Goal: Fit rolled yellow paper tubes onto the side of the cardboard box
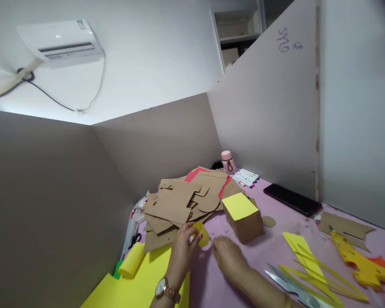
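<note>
My left hand (183,244), with a watch (162,287) on its wrist, pinches a small curved piece of yellow paper (202,234) between thumb and fingers. Just right of it, my right hand (228,258) is closed with the fingers curled toward the paper; anything in them is hidden. Behind my right hand stands a brown cardboard box (247,226) with a yellow paper top (240,206). Large yellow sheets (141,280) lie under and left of my left forearm, with a rolled yellow piece (131,260) on them.
Cut brown cardboard pieces (173,205) are heaped at the back. To the right lie scissors (288,284), yellow paper strips (308,256), a yellow glue gun (356,261) and a black phone (291,199). Markers (244,177) lie near a pink bottle (227,162). Grey partitions (160,141) enclose the table.
</note>
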Demonstrator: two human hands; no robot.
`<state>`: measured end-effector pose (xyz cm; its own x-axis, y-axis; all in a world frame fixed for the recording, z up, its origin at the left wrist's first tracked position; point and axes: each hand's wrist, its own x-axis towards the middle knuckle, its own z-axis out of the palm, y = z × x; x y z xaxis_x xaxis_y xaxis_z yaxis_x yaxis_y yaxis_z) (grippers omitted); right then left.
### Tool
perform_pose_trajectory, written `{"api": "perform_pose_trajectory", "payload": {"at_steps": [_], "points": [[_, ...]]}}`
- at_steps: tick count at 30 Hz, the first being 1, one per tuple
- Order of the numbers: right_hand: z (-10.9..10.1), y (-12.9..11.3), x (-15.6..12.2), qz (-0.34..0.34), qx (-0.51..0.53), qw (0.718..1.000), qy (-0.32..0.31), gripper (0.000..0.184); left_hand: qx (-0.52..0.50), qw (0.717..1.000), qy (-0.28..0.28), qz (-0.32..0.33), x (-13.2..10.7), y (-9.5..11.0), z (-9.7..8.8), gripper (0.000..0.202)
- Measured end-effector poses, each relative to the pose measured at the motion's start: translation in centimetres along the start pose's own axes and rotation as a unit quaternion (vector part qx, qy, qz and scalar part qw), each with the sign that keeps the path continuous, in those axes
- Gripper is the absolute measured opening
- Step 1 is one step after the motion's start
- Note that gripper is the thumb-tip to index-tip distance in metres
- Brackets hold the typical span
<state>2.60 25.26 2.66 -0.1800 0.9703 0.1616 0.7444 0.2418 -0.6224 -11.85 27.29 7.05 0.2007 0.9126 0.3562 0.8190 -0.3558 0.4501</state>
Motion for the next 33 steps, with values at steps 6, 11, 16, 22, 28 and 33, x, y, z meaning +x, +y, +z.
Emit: {"api": "perform_pose_trajectory", "payload": {"at_steps": [6, 11, 16, 22, 28, 33], "points": [[-2.5, 3.6, -4.1, -0.056, 0.081, 0.959, 0.265, 0.052, -0.023, 1.0, -0.006, 0.012, 0.2, -0.3, 0.3, 0.015], [-3.6, 6.3, -0.9, 0.075, 0.147, 0.92, 0.357, 0.1, -0.033, 0.999, -0.003, 0.034, 0.1, 0.8, 1.2, 0.014], [-2.5, 6.0, 1.0, 0.085, 0.178, 0.914, 0.356, 0.106, -0.026, 0.999, 0.002, 0.033, -0.4, 0.6, 0.9, 0.015], [-2.1, 5.4, -0.1, 0.089, 0.205, 0.92, 0.32, 0.102, -0.016, 0.999, -0.013, 0.025, -1.5, -0.3, -0.4, 0.015], [-1.8, 5.4, -0.6, 0.039, 0.206, 0.94, 0.271, 0.101, -0.016, 0.999, -0.013, 0.042, -2.2, 1.2, 0.1, 0.016], [-1.5, 4.3, -3.3, 0.037, 0.264, 0.891, 0.369, 0.063, -0.016, 0.998, -0.016, 0.053, -2.1, 1.9, 0.6, 0.017]]}}
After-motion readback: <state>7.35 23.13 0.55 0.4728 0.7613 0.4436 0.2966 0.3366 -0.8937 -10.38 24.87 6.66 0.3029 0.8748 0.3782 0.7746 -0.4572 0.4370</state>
